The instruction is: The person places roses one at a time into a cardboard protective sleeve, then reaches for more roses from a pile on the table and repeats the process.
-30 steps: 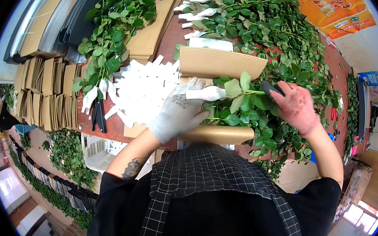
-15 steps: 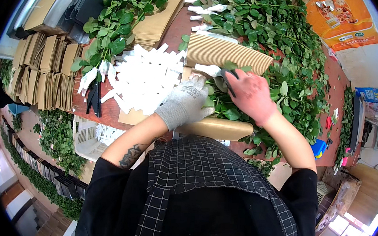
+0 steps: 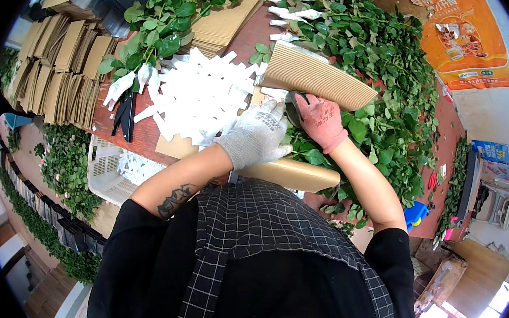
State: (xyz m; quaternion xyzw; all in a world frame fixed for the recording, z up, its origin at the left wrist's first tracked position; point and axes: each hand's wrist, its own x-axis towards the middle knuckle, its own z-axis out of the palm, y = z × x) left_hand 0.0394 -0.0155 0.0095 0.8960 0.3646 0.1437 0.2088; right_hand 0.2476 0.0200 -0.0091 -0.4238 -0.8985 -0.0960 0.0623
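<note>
My left hand (image 3: 259, 134), in a grey knit glove, lies with fingers stretched and thumb apart over the near part of a corrugated cardboard wrap. My right hand (image 3: 318, 122), in a pink glove with dark fingertips, is closed around the neck of a white-sleeved rose (image 3: 274, 92). Its sleeved head points left, just beyond my left fingertips. Behind it the wrap's corrugated flap (image 3: 319, 77) stands tilted up; the folded brown near edge (image 3: 295, 173) lies against my apron. Leafy stems (image 3: 314, 155) run out to the right beneath my right wrist.
Loose white sleeves (image 3: 202, 97) are heaped left of my hands, beside black scissors (image 3: 125, 117) and sleeved roses (image 3: 143, 76). Cardboard stacks (image 3: 62, 75) stand far left. Leafy stems (image 3: 373, 48) cover the table's right. A white crate (image 3: 99, 169) sits below the left edge.
My right hand has shifted left with the rose, bringing its fingers closer to my left hand. The rose head now shows less. The whole view has turned slightly.
</note>
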